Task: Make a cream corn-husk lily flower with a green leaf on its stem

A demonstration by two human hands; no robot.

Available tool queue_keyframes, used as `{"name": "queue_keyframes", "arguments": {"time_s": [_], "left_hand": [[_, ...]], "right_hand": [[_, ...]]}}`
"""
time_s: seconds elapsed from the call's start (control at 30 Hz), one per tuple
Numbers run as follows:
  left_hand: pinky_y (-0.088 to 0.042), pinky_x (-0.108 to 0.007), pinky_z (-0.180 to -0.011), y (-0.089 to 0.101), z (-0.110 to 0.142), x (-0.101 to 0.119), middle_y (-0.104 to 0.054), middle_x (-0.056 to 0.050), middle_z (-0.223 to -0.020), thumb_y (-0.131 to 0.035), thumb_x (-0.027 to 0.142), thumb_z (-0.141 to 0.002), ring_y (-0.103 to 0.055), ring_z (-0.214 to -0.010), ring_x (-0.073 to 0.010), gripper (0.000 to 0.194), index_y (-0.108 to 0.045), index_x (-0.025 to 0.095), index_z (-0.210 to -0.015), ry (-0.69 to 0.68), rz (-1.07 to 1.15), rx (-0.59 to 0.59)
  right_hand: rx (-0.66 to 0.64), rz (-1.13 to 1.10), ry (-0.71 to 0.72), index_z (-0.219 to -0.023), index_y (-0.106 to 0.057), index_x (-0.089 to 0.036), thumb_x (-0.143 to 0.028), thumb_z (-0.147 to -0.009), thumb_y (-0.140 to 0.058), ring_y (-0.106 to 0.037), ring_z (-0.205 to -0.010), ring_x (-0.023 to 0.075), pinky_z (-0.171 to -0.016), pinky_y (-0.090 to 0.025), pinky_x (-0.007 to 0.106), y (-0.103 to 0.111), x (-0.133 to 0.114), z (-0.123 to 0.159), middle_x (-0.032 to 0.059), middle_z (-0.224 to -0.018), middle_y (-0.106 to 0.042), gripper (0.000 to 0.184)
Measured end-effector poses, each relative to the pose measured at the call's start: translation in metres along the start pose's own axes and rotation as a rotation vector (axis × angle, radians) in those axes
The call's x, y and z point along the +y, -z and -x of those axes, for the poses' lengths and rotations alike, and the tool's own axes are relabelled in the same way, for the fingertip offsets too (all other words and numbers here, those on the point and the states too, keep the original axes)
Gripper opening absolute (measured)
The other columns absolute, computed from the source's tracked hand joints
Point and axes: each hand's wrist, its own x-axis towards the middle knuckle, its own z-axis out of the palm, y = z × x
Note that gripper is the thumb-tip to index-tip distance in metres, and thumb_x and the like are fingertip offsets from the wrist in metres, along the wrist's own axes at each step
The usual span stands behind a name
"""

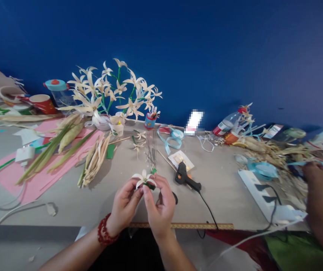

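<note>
Near the table's front edge, both my hands hold a small handmade flower (pixel 143 177) with pale, husk-like petals. My left hand (pixel 126 201), a red bead bracelet on its wrist, pinches the flower from the left. My right hand (pixel 161 199) closes on it from the other side, where a bit of green (pixel 150 186) shows under the petals. Just beyond my fingers lie thin wires (pixel 151 148) and two loose pale flowers (pixel 138 145). A black glue gun (pixel 186 178) rests on the table to the right of my hands.
Pale flowers on green stems (pixel 118 88) stand at the back. Corn husks (pixel 97 160) and pink paper (pixel 65 150) lie left. A white power strip (pixel 259 194), blue ribbon (pixel 263 170) and a bottle (pixel 227 122) are right. Another person's hand (pixel 318 178) works at far right.
</note>
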Motion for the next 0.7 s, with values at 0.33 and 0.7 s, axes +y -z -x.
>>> {"name": "queue_keyframes", "arguments": {"time_s": [0.33, 0.7], "left_hand": [[-0.049, -0.025, -0.077, -0.003, -0.001, 0.0, -0.067, -0.005, -0.087, -0.063, 0.029, -0.091, -0.062, -0.081, -0.0181, 0.014, -0.071, 0.018, -0.093, 0.003, -0.017, 0.014], [-0.049, -0.024, -0.077, 0.001, -0.012, -0.001, -0.061, -0.003, -0.084, -0.058, 0.023, -0.094, -0.06, -0.079, -0.0153, 0.01, -0.065, 0.018, -0.088, -0.045, -0.027, 0.016]], "right_hand": [[0.027, 0.015, 0.0, -0.1, -0.065, -0.022, -0.016, -0.086, -0.063, -0.066, -0.1, 0.0249, -0.095, -0.05, 0.047, 0.001, 0.004, 0.002, 0.0085, -0.102, -0.07, 0.015], [-0.117, -0.033, -0.049, -0.111, -0.065, -0.025, -0.016, -0.09, -0.059, -0.062, -0.111, 0.0247, -0.098, -0.049, 0.045, 0.023, 0.015, 0.0, 0.0086, -0.115, -0.067, 0.024]]}}
